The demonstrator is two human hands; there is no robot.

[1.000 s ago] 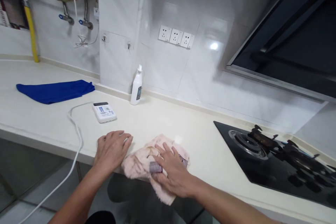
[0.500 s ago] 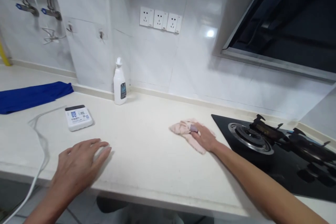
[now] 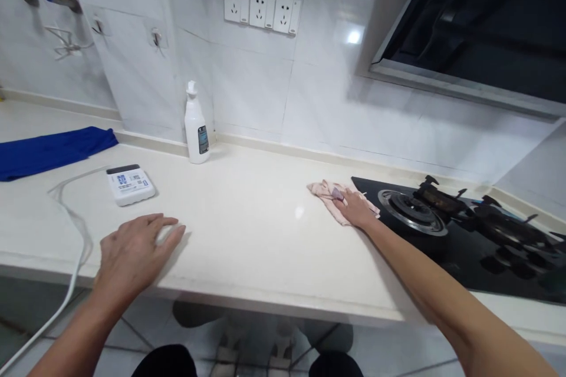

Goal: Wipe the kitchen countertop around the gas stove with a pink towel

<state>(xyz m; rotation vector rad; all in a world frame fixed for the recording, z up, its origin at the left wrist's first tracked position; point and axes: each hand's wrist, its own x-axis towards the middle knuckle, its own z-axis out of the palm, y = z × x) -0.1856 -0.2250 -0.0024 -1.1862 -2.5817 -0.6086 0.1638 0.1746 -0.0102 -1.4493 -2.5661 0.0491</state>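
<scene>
While a person stands at a cream stone desk (image 3: 247, 218), the right grip (image 3: 356, 209) lies flat on a crumpled pale pink cloth (image 3: 322, 189), its fingers spread and pressed down, pinching nothing. The cloth sits on the desk just left of a black glass gas hob (image 3: 469, 265), with one corner reaching the hob's edge. A small purple patch (image 3: 338, 193) shows by the fingertips, too small to identify. Well apart, near the desk's front edge, the left grip (image 3: 137, 250) is empty, its fingers loosely spread and curved. The cloth looks light, soft and limp, likely to bunch under pressure rather than resist; its loose fold on the side away from the hob looks the easiest place to pinch it. Behind, a white pump bottle (image 3: 197, 125) stands upright against the tiled wall (image 3: 252, 88), below a row of three power sockets (image 3: 259, 9). A white labelled box (image 3: 130, 185) lies on the desk with a white cable (image 3: 73, 235) curving beside it, and a blue cloth (image 3: 48, 153) lies at the far left.
</scene>
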